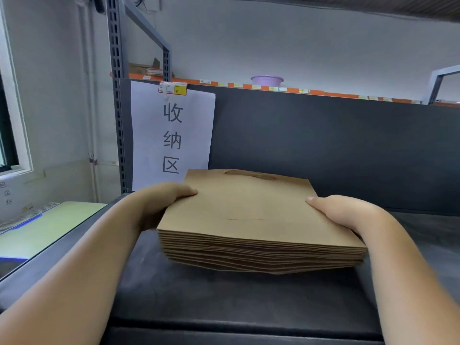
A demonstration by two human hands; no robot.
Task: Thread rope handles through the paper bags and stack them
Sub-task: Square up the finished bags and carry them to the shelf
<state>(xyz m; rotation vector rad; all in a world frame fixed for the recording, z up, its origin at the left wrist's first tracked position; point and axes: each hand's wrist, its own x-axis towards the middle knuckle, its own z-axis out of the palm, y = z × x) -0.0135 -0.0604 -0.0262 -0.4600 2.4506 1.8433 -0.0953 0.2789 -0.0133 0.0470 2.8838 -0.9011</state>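
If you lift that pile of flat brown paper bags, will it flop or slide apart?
Probably a bit floppy: the pile of flat brown paper bags bows down between the left hand and right hand. Its loose layers could slide apart, so gripping both sides seems wise.

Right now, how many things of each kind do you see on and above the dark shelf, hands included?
Stack of flat brown paper bags: 1
White paper sign with black characters: 1
Round purple plastic basin: 1
Bare hands holding the stack, left hand and right hand: 2
Total: 5
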